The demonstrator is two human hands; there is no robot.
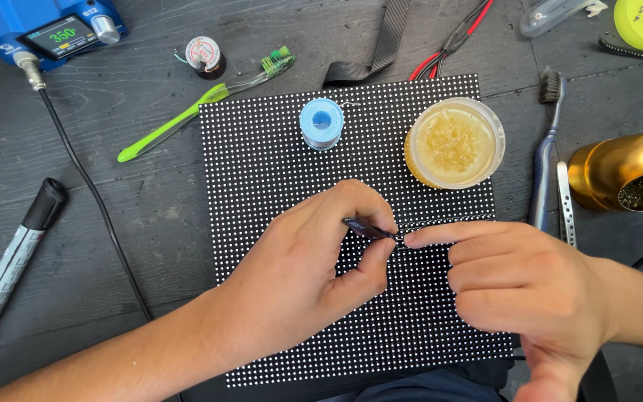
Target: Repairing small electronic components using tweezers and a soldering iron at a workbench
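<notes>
A black square panel [262, 193] covered in a grid of small white dots lies flat on the dark wooden table. My left hand [314, 268] rests on its middle and pinches dark tweezers [366, 228] between thumb and fingers, tips pointing right. My right hand [519, 286] comes in from the right, its forefinger stretched out flat on the panel with the fingertip right at the tweezer tips. What sits between the tips is too small to tell. A blue spool of solder wire [321, 123] and a round tub of yellowish paste [455, 143] stand on the panel's far part.
A blue soldering station [46, 31] with a lit display sits far left, its black cable [91, 193] running down the table. A green toothbrush [202, 100], a marker pen [16, 253], a dark toothbrush [547, 149], metal tweezers [565, 205] and a gold bowl [623, 171] lie around.
</notes>
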